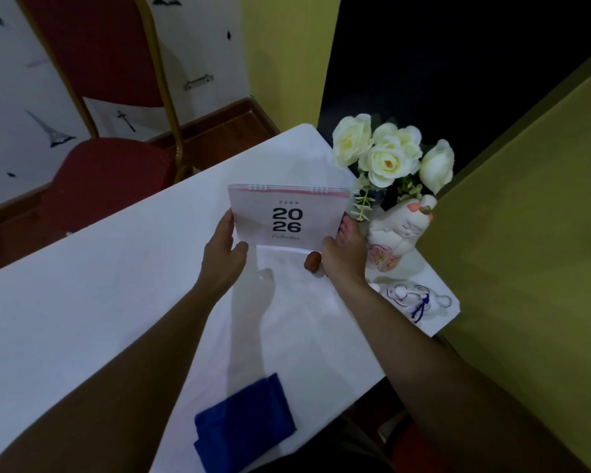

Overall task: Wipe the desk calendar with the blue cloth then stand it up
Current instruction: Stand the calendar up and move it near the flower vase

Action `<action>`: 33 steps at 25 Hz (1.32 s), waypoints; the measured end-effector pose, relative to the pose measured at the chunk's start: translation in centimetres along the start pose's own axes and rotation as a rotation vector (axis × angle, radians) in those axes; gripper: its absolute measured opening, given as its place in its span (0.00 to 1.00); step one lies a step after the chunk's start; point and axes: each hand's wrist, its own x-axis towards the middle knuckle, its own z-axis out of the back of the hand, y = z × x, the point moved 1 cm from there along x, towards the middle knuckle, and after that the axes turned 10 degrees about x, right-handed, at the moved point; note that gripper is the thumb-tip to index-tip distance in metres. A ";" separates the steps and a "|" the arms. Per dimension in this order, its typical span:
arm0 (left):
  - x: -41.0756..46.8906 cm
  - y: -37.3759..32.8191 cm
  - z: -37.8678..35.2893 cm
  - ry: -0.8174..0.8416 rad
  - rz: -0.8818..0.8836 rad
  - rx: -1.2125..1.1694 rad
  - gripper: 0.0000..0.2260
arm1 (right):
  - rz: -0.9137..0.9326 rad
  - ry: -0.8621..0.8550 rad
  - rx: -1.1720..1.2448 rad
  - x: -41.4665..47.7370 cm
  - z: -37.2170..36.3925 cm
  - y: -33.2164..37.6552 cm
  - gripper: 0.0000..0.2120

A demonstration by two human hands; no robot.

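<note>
The desk calendar (287,216), white with a pink top band, wire binding and "2026" printed on its cover, stands upright near the far right part of the white table (82,302). My left hand (224,249) grips its lower left edge. My right hand (343,254) grips its lower right corner. The blue cloth (244,423) lies folded at the table's near edge, between my forearms, with no hand on it.
White artificial roses (389,155) in a vase stand just right of the calendar, with a ceramic cat figurine (399,230) and a small glass figure (420,298) beside them. A red chair (106,179) stands beyond the table's left side. A yellow-green wall (526,233) borders the right.
</note>
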 end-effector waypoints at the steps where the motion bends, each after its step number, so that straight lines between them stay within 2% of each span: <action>1: 0.0 -0.3 0.0 0.005 0.001 -0.010 0.33 | -0.008 0.006 0.007 0.0 0.1 0.1 0.29; 8: 0.1 -1.6 -0.6 0.062 0.002 -0.002 0.34 | -0.007 0.013 0.066 -1.1 1.3 -0.5 0.28; 14: 0.3 -2.2 -1.1 0.102 -0.024 0.045 0.35 | -0.001 0.049 -0.055 -1.3 2.9 -0.9 0.30; 25: 0.5 -2.5 -1.3 0.136 -0.037 0.089 0.35 | -0.018 0.069 -0.089 -2.0 3.6 0.0 0.28; 29: 0.1 -2.3 -0.6 0.155 0.045 0.139 0.36 | 0.041 0.058 -0.088 -3.1 3.8 0.5 0.27; 33: -1.6 -1.6 1.0 0.155 0.053 0.200 0.35 | 0.078 -0.005 -0.108 -4.6 3.5 0.6 0.24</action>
